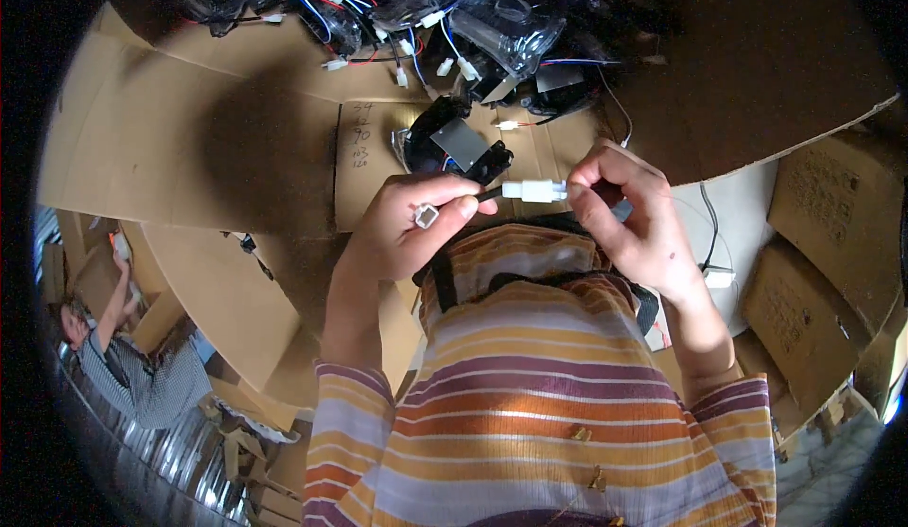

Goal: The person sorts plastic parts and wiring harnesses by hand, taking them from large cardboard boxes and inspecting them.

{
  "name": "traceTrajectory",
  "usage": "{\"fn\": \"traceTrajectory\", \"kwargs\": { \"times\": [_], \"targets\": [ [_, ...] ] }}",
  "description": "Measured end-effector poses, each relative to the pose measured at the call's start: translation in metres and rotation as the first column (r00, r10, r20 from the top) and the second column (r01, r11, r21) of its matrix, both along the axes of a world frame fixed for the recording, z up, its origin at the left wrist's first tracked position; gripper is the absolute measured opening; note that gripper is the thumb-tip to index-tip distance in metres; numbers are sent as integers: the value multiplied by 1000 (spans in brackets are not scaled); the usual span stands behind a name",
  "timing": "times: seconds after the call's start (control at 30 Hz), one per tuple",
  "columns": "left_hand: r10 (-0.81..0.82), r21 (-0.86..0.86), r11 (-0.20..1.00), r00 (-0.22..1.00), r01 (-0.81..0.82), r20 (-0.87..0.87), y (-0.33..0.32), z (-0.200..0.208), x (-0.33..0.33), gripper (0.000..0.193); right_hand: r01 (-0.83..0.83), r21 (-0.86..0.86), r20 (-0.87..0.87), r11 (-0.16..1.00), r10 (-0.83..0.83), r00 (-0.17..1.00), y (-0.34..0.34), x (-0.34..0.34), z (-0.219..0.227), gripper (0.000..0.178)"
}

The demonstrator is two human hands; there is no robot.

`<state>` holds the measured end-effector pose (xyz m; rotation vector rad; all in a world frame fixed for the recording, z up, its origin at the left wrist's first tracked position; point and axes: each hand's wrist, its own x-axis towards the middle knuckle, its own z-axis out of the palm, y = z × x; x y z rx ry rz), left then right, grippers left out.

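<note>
My left hand [402, 224] pinches a short black cable [489, 195] between thumb and fingers. A white plug connector [426, 215] pokes out below that thumb, its socket end showing. Toward the right the cable runs into a longer white connector [532, 191], held level above my lap. My right hand [636, 210] has its thumb and forefinger closed on this connector's right end; those fingertips hide how the end is joined. Just beyond my left fingers lies a black part with a grey metal plate [462, 142], resting on cardboard.
Wired parts in clear bags [501, 35], with several loose white plugs, are heaped at the far side. Cardboard flaps [189, 139] surround the work spot. Cardboard boxes [813, 272] stand at right, near a white adapter [719, 277]. Another person [142, 376] is at lower left.
</note>
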<state>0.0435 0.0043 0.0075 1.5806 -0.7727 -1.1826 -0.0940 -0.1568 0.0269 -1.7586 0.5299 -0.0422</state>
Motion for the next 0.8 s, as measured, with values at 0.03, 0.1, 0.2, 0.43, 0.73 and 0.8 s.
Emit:
{"fn": "traceTrajectory", "kwargs": {
  "times": [0.03,0.1,0.2,0.43,0.73,0.8],
  "targets": [
    [1,-2,1000,1000,-1,1,1,4,1,11,-1,-2,1,1000,1,1000,-1,-2,1,2],
    [65,100,993,998,-67,18,6,17,4,13,101,138,-65,985,-93,994,-6,-9,0,4],
    [430,-83,893,783,-443,449,73,53,6,25,80,144,-19,986,-78,997,-10,-21,4,4],
    [955,-757,-4,-228,-654,192,203,154,40,25,-113,135,-2,984,114,993,2,-40,0,7],
    [833,-216,196,46,-957,552,324,-30,99,24,-191,192,4,963,193,981,7,-40,-7,6],
    [754,-13,309,237,-951,612,291,-57,89,24,-195,196,-16,961,202,979,7,-43,-8,6]
  ]
}}
